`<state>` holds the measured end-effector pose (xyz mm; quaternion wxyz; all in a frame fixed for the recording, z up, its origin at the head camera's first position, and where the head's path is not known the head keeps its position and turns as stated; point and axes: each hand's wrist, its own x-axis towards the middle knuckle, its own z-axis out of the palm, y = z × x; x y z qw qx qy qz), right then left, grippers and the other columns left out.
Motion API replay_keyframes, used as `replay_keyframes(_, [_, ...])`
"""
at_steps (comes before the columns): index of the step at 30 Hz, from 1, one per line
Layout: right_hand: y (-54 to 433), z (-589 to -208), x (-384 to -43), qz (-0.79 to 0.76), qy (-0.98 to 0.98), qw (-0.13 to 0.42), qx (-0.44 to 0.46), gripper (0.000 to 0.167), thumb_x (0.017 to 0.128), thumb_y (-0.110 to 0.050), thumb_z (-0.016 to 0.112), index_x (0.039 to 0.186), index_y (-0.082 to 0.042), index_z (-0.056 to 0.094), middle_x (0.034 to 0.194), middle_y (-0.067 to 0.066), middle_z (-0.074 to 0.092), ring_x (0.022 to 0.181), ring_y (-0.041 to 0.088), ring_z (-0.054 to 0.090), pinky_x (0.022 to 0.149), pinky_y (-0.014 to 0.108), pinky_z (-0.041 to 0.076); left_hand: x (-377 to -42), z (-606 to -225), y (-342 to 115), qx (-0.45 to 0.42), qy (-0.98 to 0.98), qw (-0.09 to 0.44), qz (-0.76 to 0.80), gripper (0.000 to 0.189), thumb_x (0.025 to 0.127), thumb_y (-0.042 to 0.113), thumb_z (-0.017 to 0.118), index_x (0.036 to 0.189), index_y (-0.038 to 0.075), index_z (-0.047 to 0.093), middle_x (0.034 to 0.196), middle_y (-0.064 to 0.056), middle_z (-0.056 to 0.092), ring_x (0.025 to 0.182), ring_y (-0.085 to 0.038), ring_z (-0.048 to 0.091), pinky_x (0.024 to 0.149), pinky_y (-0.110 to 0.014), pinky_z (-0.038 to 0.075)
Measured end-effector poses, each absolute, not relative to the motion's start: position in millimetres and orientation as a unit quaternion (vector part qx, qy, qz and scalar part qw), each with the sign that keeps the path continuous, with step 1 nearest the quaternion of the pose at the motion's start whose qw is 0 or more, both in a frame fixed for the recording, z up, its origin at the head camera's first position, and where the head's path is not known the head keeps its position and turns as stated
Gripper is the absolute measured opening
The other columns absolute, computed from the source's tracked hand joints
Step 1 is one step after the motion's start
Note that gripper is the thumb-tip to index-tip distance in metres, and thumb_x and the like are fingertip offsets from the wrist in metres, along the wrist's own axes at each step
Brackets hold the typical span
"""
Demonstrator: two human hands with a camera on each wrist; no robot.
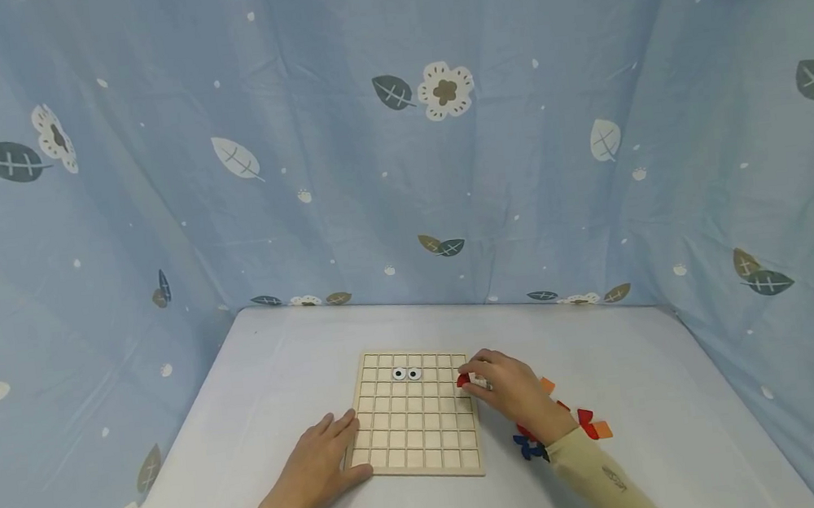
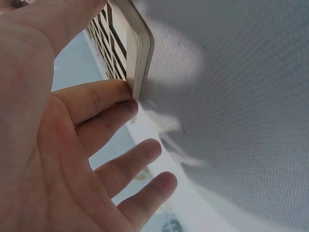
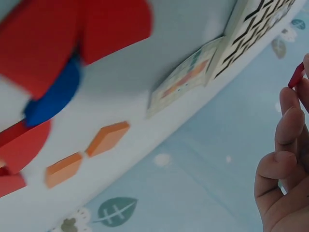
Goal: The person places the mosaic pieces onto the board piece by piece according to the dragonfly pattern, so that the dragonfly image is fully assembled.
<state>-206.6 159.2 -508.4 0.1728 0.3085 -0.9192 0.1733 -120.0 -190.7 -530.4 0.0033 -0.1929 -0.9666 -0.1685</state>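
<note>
A square wooden grid board (image 1: 410, 438) lies on the table in the head view. Two round eye tiles (image 1: 407, 374) sit side by side in its upper cells. At the board's left edge rests my left hand (image 1: 317, 469), its fingers straight; in the left wrist view the index fingertip (image 2: 126, 89) touches the board's rim (image 2: 140, 53). My right hand (image 1: 512, 395) pinches a small red piece (image 1: 462, 380) between thumb and fingers, over the board's upper right edge. That red piece (image 3: 296, 75) also shows at the right wrist view's edge.
To the board's right, partly behind the right arm, lie loose red pieces (image 1: 586, 417), blue pieces (image 1: 529, 448) and orange pieces (image 1: 602, 430). A printed card (image 3: 188, 72) leans at the board's side in the right wrist view. Patterned blue cloth (image 1: 344, 211) hangs behind the table.
</note>
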Motion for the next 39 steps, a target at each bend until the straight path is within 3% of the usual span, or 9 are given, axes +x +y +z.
replay_keyframes(16, [111,-496,-227,0.187,-0.912,0.135,0.339,0.022,0.087,-0.027,0.083,0.108,-0.018,0.077,0.102,-0.003,0.069,0.088,0.014,0.068,0.070,0.029,0.059,-122,-532,-191,-0.201,-0.966,0.004,-0.165,0.077,0.086,0.050,0.077,0.138,-0.003,0.059,0.148,-0.018,0.053,0.133,-0.049,0.047,0.107,-0.063,0.043])
replay_keyframes(22, [95,-493,-233,0.202,-0.905,0.137,0.348,0.021,0.088,-0.027,0.082,0.106,-0.018,0.077,0.101,-0.005,0.068,0.083,0.016,0.068,0.065,0.027,0.057,-121,-530,-190,-0.192,-0.967,-0.007,-0.170,0.078,0.085,0.051,0.078,0.138,-0.003,0.059,0.148,-0.017,0.052,0.134,-0.048,0.046,0.108,-0.063,0.042])
replay_keyframes(29, [81,-498,-235,0.200,-0.919,0.088,0.329,0.024,0.091,-0.030,0.079,0.112,-0.018,0.076,0.106,-0.005,0.068,0.092,0.015,0.069,0.074,0.029,0.060,-124,-531,-190,-0.186,-0.968,-0.016,-0.166,0.079,0.086,0.052,0.076,0.140,-0.002,0.058,0.151,-0.015,0.051,0.137,-0.047,0.044,0.110,-0.062,0.040])
replay_keyframes(39, [73,-506,-238,0.205,-0.920,0.065,0.327,0.024,0.091,-0.029,0.078,0.112,-0.017,0.076,0.106,-0.001,0.070,0.089,0.016,0.068,0.073,0.030,0.059,-122,-530,-191,-0.193,-0.967,-0.010,-0.165,0.078,0.087,0.051,0.076,0.140,-0.003,0.058,0.150,-0.016,0.051,0.136,-0.048,0.045,0.109,-0.062,0.041])
